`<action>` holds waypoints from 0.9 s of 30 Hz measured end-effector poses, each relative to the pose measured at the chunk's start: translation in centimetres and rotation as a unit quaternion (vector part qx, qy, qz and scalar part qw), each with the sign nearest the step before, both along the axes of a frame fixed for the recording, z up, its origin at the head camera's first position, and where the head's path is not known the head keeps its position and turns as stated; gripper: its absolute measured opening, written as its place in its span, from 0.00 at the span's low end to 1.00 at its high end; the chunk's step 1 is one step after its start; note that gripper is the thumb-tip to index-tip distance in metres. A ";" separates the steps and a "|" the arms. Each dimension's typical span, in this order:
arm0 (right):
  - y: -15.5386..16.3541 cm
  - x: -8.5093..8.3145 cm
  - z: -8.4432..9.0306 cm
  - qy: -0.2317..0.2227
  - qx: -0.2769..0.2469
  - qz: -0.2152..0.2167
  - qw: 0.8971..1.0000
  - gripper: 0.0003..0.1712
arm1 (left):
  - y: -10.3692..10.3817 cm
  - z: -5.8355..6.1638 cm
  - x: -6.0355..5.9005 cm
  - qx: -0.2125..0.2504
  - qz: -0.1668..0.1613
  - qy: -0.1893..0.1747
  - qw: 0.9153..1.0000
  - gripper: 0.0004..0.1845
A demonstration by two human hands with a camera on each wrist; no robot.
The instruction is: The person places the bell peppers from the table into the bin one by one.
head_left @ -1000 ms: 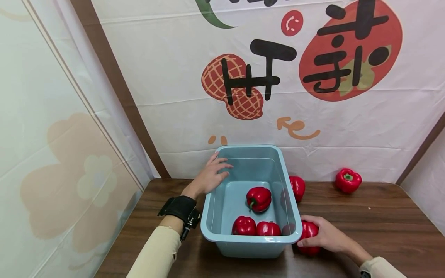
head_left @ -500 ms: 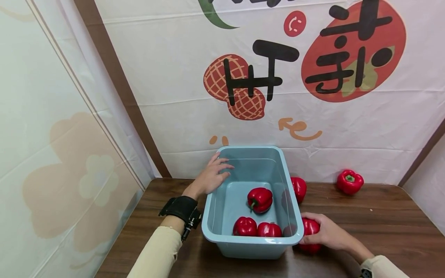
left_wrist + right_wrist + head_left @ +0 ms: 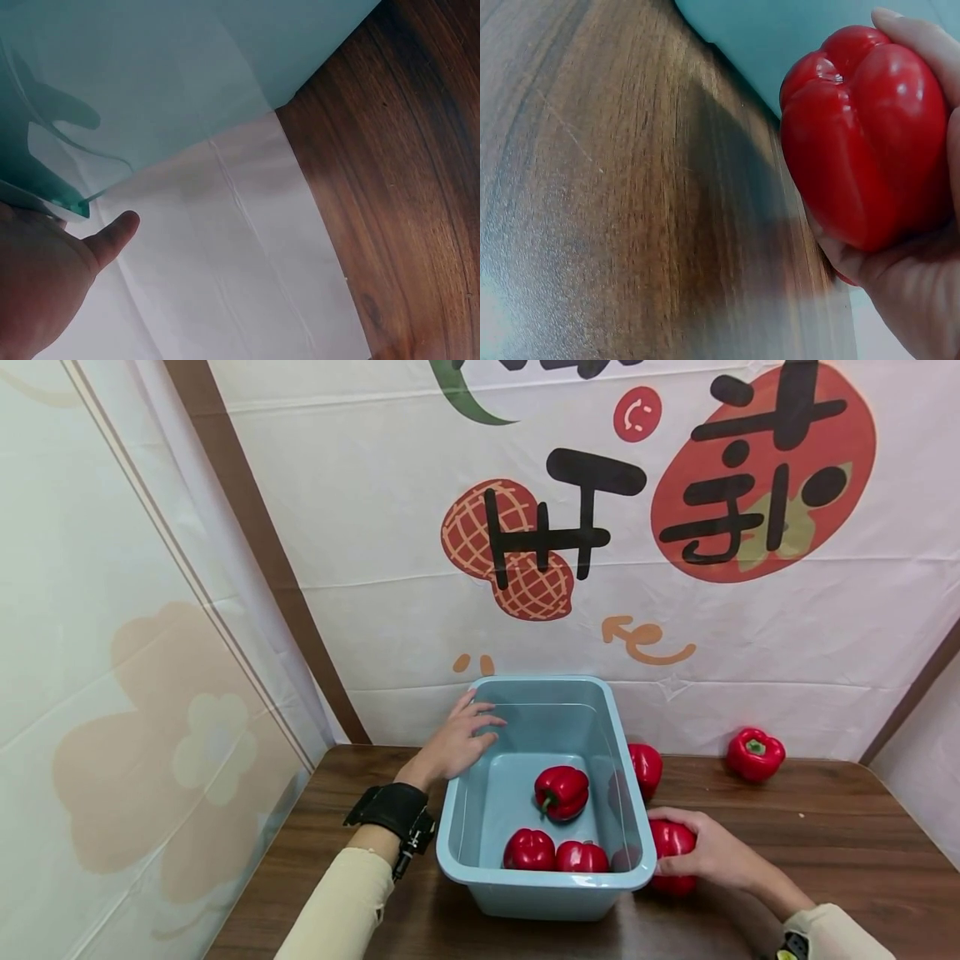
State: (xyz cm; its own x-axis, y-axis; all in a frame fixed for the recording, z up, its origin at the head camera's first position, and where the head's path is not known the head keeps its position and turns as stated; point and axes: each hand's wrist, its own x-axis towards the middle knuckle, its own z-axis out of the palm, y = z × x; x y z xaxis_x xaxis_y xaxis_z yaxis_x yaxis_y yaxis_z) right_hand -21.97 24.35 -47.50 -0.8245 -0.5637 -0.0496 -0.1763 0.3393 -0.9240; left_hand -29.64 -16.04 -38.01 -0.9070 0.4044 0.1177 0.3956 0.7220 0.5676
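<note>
While right hand (image 3: 712, 857) curls round glossy red bell pepper (image 3: 672, 843) on table beside pale blue plastic tub (image 3: 547, 885), left hand (image 3: 454, 742) rests spread on rim; smooth skin might slip, pepper roll away.

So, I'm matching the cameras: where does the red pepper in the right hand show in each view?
Head: glossy red bell pepper at lower right, gripped by the right hand.
Left wrist: not in view.
Right wrist: it fills the right side.
Shared landmark: light blue plastic tub.
</note>
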 end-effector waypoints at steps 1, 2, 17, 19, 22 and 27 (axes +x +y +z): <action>0.0 0.0 0.0 -0.001 -0.001 0.001 1.000 0.43 | 0.0 0.0 0.0 0.000 0.001 0.000 1.000 0.18; 0.0 0.0 0.0 -0.002 -0.001 0.002 1.000 0.43 | 0.0 0.0 0.0 0.000 0.001 0.000 1.000 0.18; 0.6 -0.1 1.2 0.018 0.024 -0.019 0.999 0.42 | 0.2 0.2 0.1 -0.001 -0.001 0.001 1.000 0.18; 0.6 -0.2 1.3 0.024 0.027 -0.020 0.999 0.42 | 0.2 0.2 0.1 0.000 -0.002 0.000 1.000 0.18; 0.7 -0.2 1.6 0.033 0.029 -0.024 0.999 0.41 | 0.2 0.2 0.1 0.005 -0.004 -0.001 1.000 0.18; 1.0 -0.2 2.1 0.052 0.028 -0.030 0.998 0.40 | 0.0 0.0 0.1 0.023 -0.002 -0.004 1.000 0.17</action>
